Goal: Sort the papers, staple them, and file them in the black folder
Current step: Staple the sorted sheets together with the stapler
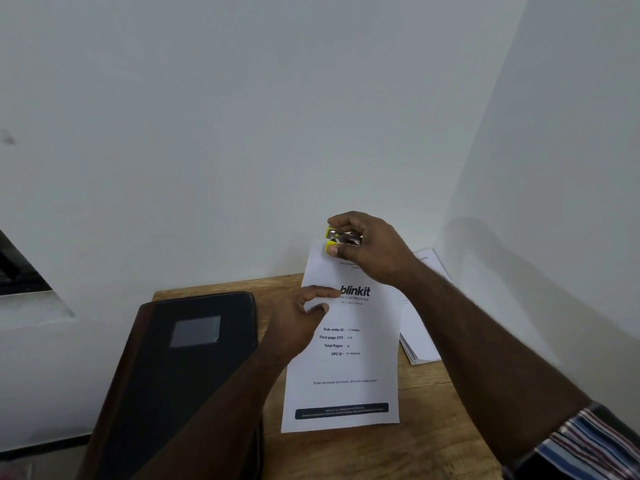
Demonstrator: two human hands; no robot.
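A white printed paper set with a "blinkit" heading lies on the wooden table, its top edge raised toward the wall. My right hand grips a small yellow stapler at the paper's top left corner. My left hand pinches the paper's left edge near the heading. The black folder lies closed on the table to the left of the paper.
A second stack of white papers lies to the right, partly under my right arm. The table sits in a corner between two white walls. A dark window frame shows at the far left.
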